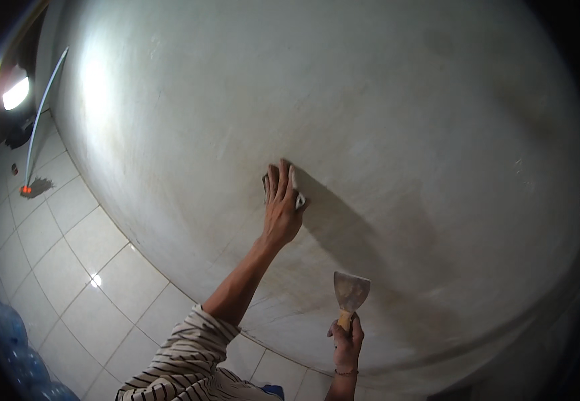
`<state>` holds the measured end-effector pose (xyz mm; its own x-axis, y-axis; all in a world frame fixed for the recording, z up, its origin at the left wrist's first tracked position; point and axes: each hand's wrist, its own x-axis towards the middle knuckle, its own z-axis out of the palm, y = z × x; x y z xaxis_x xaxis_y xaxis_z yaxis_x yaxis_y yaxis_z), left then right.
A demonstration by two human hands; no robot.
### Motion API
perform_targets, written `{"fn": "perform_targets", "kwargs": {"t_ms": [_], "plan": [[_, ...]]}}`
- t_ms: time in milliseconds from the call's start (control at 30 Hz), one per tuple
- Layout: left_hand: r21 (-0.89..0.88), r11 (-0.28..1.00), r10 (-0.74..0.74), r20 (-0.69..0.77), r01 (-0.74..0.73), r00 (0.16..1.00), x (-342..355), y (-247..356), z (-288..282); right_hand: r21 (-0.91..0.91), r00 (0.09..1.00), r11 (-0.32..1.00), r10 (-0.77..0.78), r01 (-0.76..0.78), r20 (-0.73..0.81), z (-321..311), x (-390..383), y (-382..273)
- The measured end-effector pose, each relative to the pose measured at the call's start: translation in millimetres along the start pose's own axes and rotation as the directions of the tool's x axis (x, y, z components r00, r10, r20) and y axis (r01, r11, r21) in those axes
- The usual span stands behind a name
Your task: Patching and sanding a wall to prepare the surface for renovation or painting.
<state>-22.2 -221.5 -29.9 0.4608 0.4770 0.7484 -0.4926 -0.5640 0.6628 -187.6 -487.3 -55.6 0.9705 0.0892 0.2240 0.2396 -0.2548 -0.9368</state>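
My left hand [280, 200] presses a small pale pad [298, 199], probably sandpaper or cloth, flat on the grey-white, smudged wall [423, 134], its fingers over the pad. Lower and to the right, my right hand [347, 344] grips the wooden handle of a putty knife [351, 291], its wide blade pointing up, stained and in front of the wall.
A white tiled floor [96, 240] runs along the wall at left. A thin pale rod [46, 113] with an orange base and a bright lamp [16, 90] are at upper left. Several blue plastic jugs [19, 354] lie at lower left.
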Motion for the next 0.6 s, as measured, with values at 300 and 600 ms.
{"fn": "perform_targets", "kwargs": {"t_ms": [300, 600], "plan": [[0.281, 0.958, -0.003, -0.191, 0.058, 0.982, 3.6, 21.7, 36.1, 0.069, 0.99, 0.989, -0.136, 0.134, 0.022, -60.0, 20.9, 14.6], [0.435, 0.865, 0.307, -0.062, -0.251, 0.95, 51.2, 67.3, 31.1, 0.354, 0.999, 0.935, -0.045, 0.038, 0.011, -44.3, 10.3, 53.3]]}}
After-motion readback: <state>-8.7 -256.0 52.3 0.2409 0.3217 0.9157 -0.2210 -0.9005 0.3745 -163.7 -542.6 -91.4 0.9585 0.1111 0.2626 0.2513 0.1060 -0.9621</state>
